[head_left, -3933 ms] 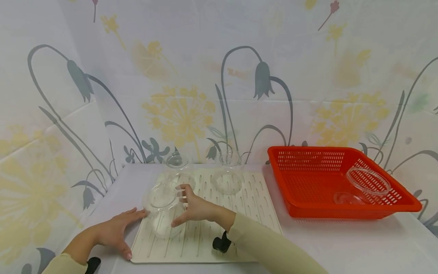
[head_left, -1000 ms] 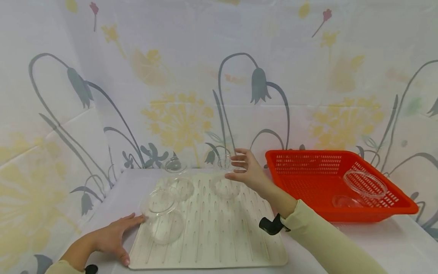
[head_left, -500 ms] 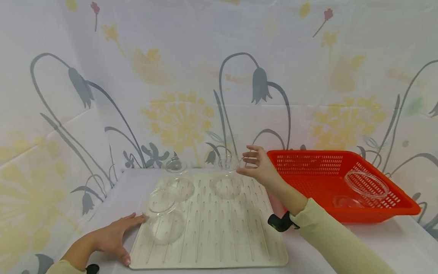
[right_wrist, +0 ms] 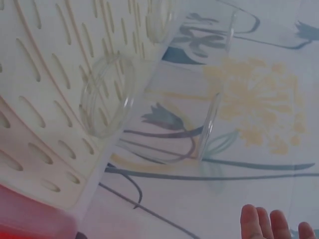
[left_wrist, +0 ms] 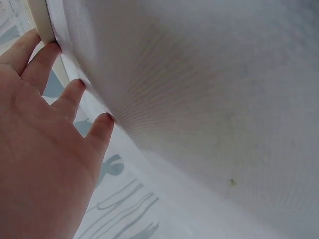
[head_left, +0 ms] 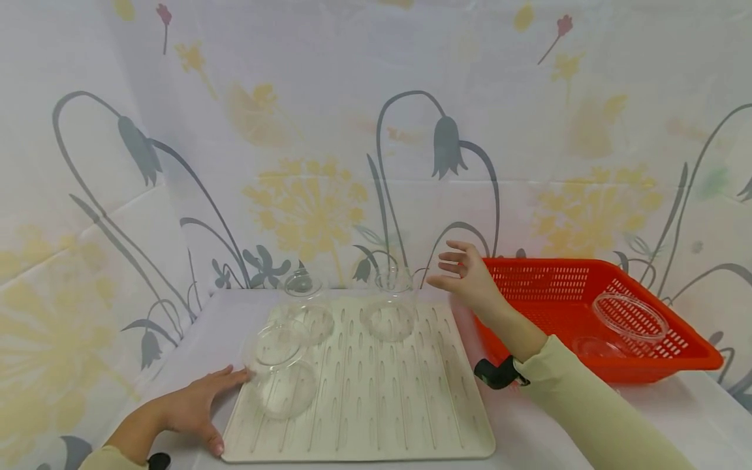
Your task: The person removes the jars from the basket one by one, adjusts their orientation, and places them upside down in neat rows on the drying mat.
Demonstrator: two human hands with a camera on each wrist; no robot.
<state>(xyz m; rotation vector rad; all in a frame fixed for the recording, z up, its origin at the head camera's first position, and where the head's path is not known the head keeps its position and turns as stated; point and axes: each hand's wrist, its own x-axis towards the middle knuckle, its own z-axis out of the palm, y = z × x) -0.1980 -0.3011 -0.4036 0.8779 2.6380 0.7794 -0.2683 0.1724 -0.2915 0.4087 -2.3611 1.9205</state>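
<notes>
Three clear, see-through round containers stand on a cream ridged drying mat (head_left: 376,418): one at the front left (head_left: 284,391), one at the back left (head_left: 310,323) and one at the back middle (head_left: 388,321). My right hand (head_left: 478,287) hangs to the right of the back middle container, beside the red basket, its fingers loosely bent and holding nothing. In the right wrist view, only its fingertips (right_wrist: 264,224) show, apart from that container. My left hand (head_left: 190,408) rests at the mat's left edge, fingers spread; in the left wrist view, its fingertips (left_wrist: 102,119) touch the edge and the white cloth.
A red perforated basket (head_left: 534,281) stands on the right, with another clear round container (head_left: 628,318) in it. White cloth (head_left: 226,313) covers the table, and a flower-patterned curtain (head_left: 352,130) rises right behind the mat.
Earlier, my right hand was at the front left container; it then went to the back middle one. Over the last second it has drawn away rightward, toward the basket. My left hand stays put.
</notes>
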